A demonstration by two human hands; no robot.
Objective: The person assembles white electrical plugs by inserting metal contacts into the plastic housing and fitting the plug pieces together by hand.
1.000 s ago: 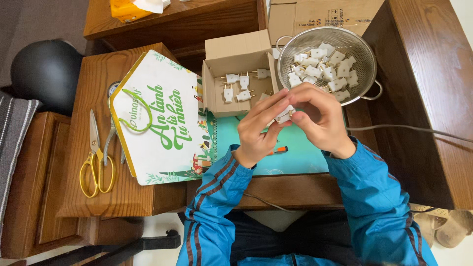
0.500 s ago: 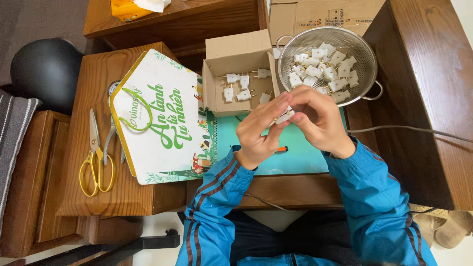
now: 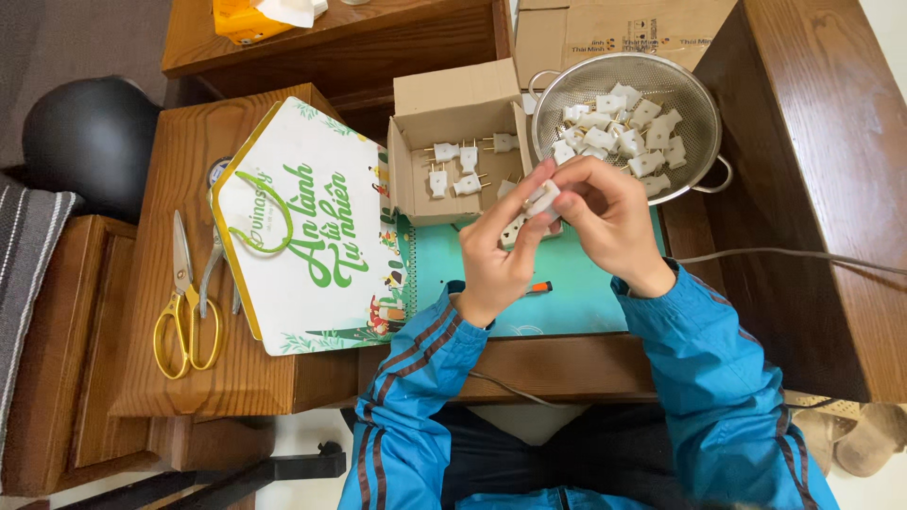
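My left hand (image 3: pixel 499 253) and my right hand (image 3: pixel 607 215) meet above a teal mat (image 3: pixel 576 293), both pinching one small white plug part (image 3: pixel 539 199). A second white piece (image 3: pixel 513 229) shows under my left fingers. Just beyond the hands stands an open cardboard box (image 3: pixel 452 106) holding several white two-pin plugs (image 3: pixel 455 170). To its right a metal strainer bowl (image 3: pixel 694 104) is heaped with several more white plugs (image 3: pixel 619 132). Both sleeves are blue with striped trim.
A house-shaped printed white bag (image 3: pixel 302 236) lies left of the box. Yellow-handled scissors (image 3: pixel 184 312) and a metal tool (image 3: pixel 213 269) rest on the left wooden table (image 3: pixel 170 378). A small orange item (image 3: pixel 539 286) lies on the mat. A cable (image 3: pixel 784 255) crosses the dark wooden piece at right.
Both hands stay together over the mat; the fingers shift slightly around the white plug part. Nothing else has moved.
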